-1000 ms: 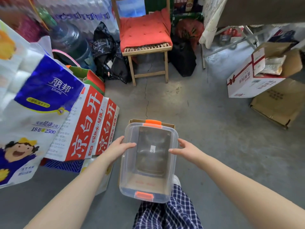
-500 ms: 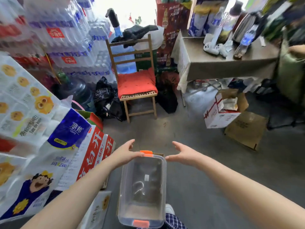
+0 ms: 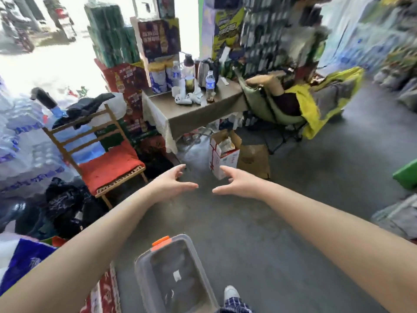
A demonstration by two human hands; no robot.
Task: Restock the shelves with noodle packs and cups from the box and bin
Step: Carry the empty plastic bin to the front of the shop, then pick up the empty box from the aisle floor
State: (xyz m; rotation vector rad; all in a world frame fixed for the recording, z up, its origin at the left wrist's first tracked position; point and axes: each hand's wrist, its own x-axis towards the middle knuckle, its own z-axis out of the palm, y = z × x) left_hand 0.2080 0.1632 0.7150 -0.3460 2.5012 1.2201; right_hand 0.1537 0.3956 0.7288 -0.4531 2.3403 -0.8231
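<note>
Clear plastic bin (image 3: 173, 276) on floor, below both hands' empty grip.

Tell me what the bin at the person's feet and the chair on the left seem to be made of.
The bin looks like clear, glossy plastic: the floor shows through its walls, and it has an orange clip. The chair looks like bare light wood, slatted, with a red fabric cushion, apparently soft and matte.
</note>
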